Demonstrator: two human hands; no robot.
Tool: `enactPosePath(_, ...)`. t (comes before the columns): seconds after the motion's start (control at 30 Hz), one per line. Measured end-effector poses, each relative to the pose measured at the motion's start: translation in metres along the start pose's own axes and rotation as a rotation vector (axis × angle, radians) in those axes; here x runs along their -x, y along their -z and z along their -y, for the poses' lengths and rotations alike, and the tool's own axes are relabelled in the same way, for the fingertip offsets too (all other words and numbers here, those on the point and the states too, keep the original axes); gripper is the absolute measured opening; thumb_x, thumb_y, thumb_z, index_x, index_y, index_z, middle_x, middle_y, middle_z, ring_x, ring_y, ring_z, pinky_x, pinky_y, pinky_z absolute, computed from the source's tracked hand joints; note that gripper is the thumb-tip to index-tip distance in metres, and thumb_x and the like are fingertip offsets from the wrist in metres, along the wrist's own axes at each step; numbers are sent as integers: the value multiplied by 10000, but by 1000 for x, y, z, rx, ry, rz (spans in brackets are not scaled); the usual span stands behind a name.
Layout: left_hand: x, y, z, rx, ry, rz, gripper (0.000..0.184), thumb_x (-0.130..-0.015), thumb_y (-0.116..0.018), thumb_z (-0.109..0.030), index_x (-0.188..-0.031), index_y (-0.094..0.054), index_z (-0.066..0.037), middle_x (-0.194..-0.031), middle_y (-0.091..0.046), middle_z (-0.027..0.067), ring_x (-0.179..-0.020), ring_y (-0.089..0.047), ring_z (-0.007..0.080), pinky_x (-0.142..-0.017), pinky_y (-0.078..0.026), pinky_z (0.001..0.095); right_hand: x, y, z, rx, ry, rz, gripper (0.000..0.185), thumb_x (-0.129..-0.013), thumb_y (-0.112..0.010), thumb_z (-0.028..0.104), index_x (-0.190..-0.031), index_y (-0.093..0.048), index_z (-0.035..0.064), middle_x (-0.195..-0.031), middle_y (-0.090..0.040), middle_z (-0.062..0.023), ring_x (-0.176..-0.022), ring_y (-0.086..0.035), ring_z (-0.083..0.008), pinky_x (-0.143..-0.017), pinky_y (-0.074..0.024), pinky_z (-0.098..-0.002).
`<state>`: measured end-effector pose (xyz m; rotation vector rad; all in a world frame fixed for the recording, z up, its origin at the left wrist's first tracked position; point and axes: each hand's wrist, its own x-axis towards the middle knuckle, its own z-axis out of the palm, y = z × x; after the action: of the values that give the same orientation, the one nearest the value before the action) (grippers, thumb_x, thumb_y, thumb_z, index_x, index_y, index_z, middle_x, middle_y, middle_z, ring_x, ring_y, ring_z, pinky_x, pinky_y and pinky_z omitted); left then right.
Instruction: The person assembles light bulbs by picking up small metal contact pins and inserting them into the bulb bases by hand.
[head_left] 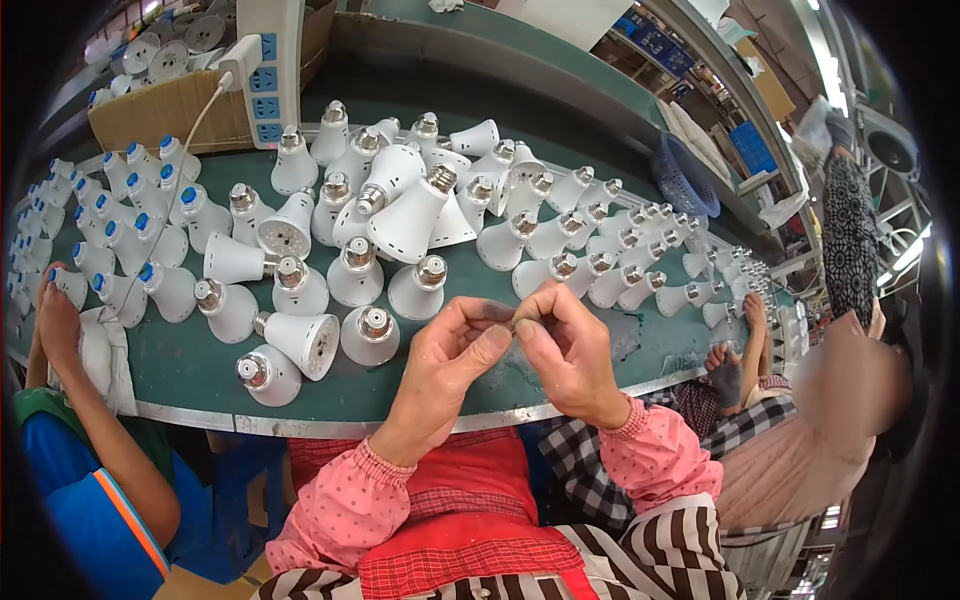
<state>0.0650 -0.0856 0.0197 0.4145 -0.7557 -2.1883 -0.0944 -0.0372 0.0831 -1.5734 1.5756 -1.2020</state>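
My left hand (440, 365) and my right hand (568, 350) meet at the fingertips above the table's front edge. Both are closed in a pinch; whatever lies between the fingers is too small to make out. Just left of my hands stand white light bulbs with silver screw caps, among them one bulb (418, 288) close to my left fingers and another bulb (370, 335) beside it. A larger bulb (410, 215) leans on the pile behind. To the right of my fingertips, more bulbs (545, 272) lie on their sides in rows.
Bulbs with blue caps (165, 290) stand at the left, near a co-worker's hand (58, 320). Another person's gloved hand (724, 375) is at the right. A power strip (265, 90), cardboard box (170, 120) and purple basket (685, 175) line the back of the green table (190, 375).
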Motion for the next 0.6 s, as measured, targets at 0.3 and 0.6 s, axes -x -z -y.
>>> enactPosePath(0.3,-12,5,21,-1229,-596,-163,537,-784,-811,-57,-1301,-669,-49,-1191,-646,148,-1096,-587,362,-964,-478,440,-6,11,-21,459,311,-52,157,-863,-687,-81,-978,-616,-2,-851,-583,-96,-684,-597,-219,-606,-485,-340)
enactPosePath(0.6,-16,11,26,-1216,-584,-177,478,-792,-806,-52,-1258,-705,-60,-1130,-671,125,-1040,-600,346,-924,-487,428,-10,10,-35,509,430,-59,213,-820,-700,-107,-978,-604,-1,-866,-584,-121,-696,-612,-291,-605,-494,-388)
